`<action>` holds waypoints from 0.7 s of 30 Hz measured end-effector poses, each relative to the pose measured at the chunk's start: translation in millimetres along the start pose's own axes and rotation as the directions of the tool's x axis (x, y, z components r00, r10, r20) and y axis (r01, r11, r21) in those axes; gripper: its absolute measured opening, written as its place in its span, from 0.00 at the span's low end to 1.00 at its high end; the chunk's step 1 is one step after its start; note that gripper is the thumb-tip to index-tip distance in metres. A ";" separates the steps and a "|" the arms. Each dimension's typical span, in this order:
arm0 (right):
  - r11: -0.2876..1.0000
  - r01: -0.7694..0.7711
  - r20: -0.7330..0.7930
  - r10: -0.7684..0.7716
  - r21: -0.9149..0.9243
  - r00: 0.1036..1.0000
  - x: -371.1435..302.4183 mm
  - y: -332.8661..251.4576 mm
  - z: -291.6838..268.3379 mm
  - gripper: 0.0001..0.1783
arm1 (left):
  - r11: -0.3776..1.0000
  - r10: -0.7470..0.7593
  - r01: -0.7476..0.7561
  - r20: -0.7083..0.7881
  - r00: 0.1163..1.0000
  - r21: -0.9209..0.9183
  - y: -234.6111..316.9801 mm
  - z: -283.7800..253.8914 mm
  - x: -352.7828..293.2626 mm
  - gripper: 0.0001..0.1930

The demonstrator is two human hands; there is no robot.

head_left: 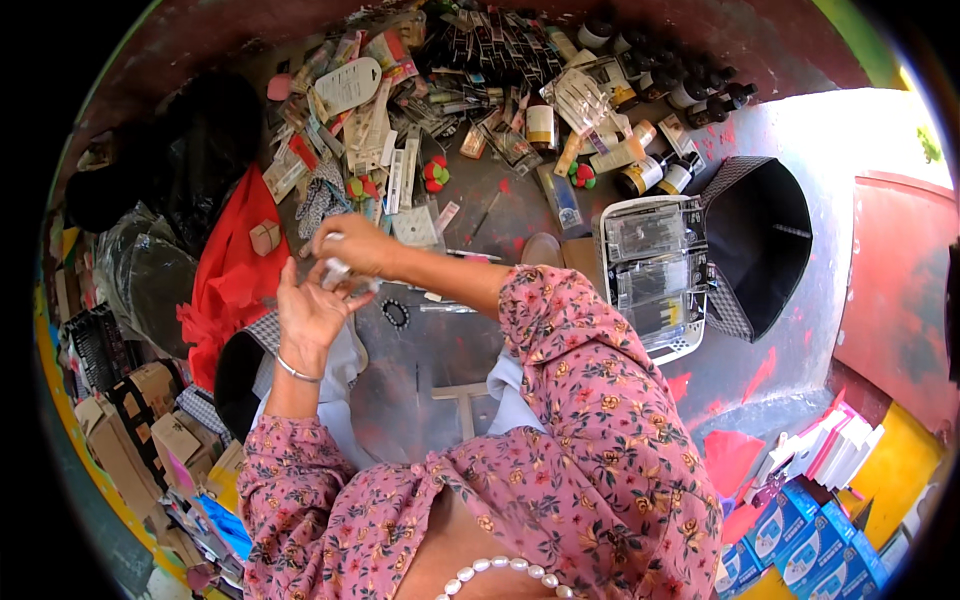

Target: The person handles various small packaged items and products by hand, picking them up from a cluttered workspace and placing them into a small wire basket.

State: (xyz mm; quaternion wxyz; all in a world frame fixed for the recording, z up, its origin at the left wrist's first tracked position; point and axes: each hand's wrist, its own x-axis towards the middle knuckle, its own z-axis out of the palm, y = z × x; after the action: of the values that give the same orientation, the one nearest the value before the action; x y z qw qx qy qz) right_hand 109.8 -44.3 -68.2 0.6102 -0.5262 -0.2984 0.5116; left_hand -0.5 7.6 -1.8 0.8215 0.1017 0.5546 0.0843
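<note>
My left hand point(312, 318) is palm up with its fingers apart, a bracelet at the wrist. Over it reaches my right hand point(352, 245), its fingers closed at a small whitish, partly clear thing point(337, 270). Blur and the fingers hide what kind of thing this is. It lies just at the left fingers, and I cannot tell whether they touch it. A dark beaded bracelet point(396, 314) lies on the grey surface near my left fingertips. Just beyond my hands is a crumpled patterned cloth point(322, 203).
Packaged goods point(370, 130) and dark-capped bottles point(640, 176) crowd the far side. At right stand a white basket point(690, 345) of clear packs and an open black fabric box point(765, 245). Red cloth point(240, 260) and cardboard boxes point(120, 450) fill the left; blue boxes point(820, 545) sit lower right.
</note>
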 end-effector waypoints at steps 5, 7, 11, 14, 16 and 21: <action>0.833 0.309 0.019 -0.339 -0.458 0.941 -27.1 -25.8 37.3 0.17 | 0.991 0.102 -0.085 0.169 0.980 -0.105 2.4 -7.2 5.7 0.21; 0.703 0.491 0.004 -0.571 -0.514 0.821 -18.6 -30.0 40.8 0.18 | 0.983 0.092 -0.060 0.181 0.979 -0.173 6.6 -22.3 12.1 0.18; 0.733 0.358 0.050 -0.406 -0.579 0.912 -13.8 -51.7 35.0 0.17 | 0.971 0.140 -0.116 0.105 0.984 -0.209 7.6 -15.3 13.7 0.21; 0.840 0.293 -0.056 -0.356 -0.457 0.933 -1.0 -32.3 29.4 0.18 | 0.985 0.139 -0.120 0.158 0.978 -0.124 11.0 -9.7 -1.2 0.19; 0.952 0.144 -0.238 -0.210 -0.269 0.948 25.7 -19.7 -2.7 0.19 | 0.995 0.011 0.025 0.360 0.933 -0.096 22.7 -44.0 9.8 0.17; 0.626 -0.430 -0.643 -0.154 -0.651 0.750 61.9 66.8 -166.5 0.11 | 0.993 -0.052 0.063 0.113 0.992 -0.098 9.3 -4.3 -17.3 0.16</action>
State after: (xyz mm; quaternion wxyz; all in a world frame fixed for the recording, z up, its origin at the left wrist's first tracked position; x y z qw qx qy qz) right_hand 257.8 -47.5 -186.9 0.3454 -0.8982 -0.2128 0.1696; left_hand -11.2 12.6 14.5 0.8572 0.0483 0.5059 0.0830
